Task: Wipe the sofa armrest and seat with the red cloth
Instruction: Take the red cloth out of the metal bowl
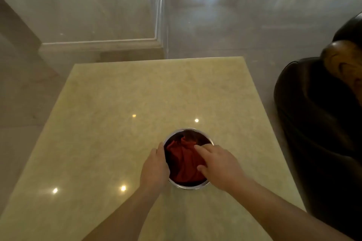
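The red cloth (181, 159) lies crumpled inside a round metal bowl (188, 129) on a beige marble table (117, 113). My left hand (154, 166) clasps the bowl's left wall from outside. My right hand (217, 164) rests over the bowl's right rim, its fingers spread and touching the cloth without closing on it. The dark leather sofa (317, 123) stands to the right of the table, with a glossy carved wooden armrest end (342, 62) at its top.
A polished pale stone floor (215, 31) surrounds the table, with a narrow gap between table and sofa. A wall with a white baseboard (101, 42) runs at the back left. Ceiling lights reflect off the tabletop.
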